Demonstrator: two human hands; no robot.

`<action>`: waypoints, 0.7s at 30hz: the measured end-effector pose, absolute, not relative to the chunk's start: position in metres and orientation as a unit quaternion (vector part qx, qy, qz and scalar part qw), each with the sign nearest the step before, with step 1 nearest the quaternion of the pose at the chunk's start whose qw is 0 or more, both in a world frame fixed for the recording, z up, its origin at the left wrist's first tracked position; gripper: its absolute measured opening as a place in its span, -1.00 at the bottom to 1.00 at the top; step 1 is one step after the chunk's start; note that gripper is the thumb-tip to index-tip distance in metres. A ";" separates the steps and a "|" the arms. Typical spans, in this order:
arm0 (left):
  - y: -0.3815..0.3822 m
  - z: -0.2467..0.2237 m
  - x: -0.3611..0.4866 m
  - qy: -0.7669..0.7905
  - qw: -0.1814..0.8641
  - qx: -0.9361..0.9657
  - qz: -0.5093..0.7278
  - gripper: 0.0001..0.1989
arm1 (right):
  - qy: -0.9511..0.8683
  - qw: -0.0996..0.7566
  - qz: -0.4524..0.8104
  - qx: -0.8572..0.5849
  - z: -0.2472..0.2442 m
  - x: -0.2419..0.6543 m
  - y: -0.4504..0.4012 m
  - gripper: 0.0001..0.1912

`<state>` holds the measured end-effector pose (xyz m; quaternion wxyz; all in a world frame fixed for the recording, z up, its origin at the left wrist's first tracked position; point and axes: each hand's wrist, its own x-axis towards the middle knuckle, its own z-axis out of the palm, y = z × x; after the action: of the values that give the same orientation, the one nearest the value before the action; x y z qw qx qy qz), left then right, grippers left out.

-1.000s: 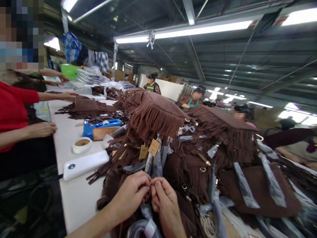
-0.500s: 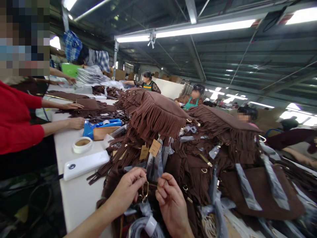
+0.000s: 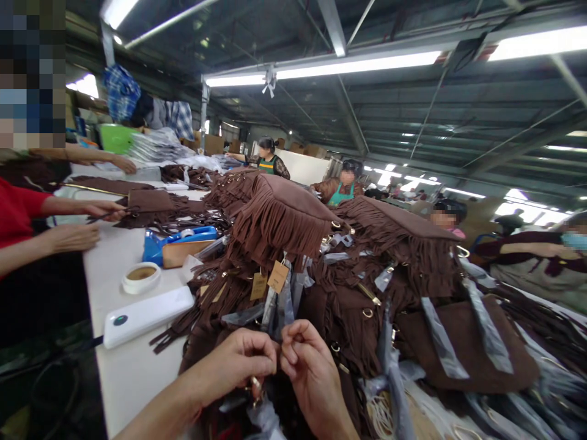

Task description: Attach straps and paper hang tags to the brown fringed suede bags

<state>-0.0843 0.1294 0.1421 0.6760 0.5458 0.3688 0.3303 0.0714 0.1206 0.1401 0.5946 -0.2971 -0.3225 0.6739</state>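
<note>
My left hand (image 3: 250, 360) is closed in a pinch at the lower middle, just above a gold metal clasp (image 3: 257, 391) and a grey plastic wrapping (image 3: 266, 420). Close beside it, my right hand (image 3: 305, 363) has its fingers curled together, the fingertips nearly meeting those of the left. What either pinch holds is too small to make out. Both hands are over a dark brown bag, partly hidden by them. Behind them, tan paper tags (image 3: 277, 276) hang from a fringed brown bag (image 3: 279, 214) on the pile.
At the left lie a white device (image 3: 149, 316), a tape roll (image 3: 141, 278) and a blue tape dispenser (image 3: 178, 241). A person's hands (image 3: 76, 235) hold a dark strip there. More fringed bags (image 3: 403, 226) and a plastic-wrapped bag (image 3: 468, 348) fill the right. Other people stand behind.
My hands have come closer together, and my left hand now covers part of the clasp. The person in red has lifted a hand off the brown material and now holds a strip. The view has shifted slightly.
</note>
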 end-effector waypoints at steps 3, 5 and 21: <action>0.130 0.146 -0.083 0.369 0.691 0.542 0.304 -0.85 | -0.341 0.578 0.686 -0.283 0.142 0.068 0.119 -0.88; 0.129 0.145 -0.082 0.368 0.699 0.531 0.306 -0.85 | -0.347 0.578 0.681 -0.285 0.141 0.067 0.120 -0.90; 0.122 0.134 -0.086 0.367 0.689 0.495 0.382 -0.83 | -0.486 0.481 0.555 -0.473 0.127 0.073 0.120 -0.39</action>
<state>-0.0860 0.1224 0.1341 0.6888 0.4946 0.3671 0.3824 0.0728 0.1198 0.1269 0.4814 -0.4733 -0.4862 0.5549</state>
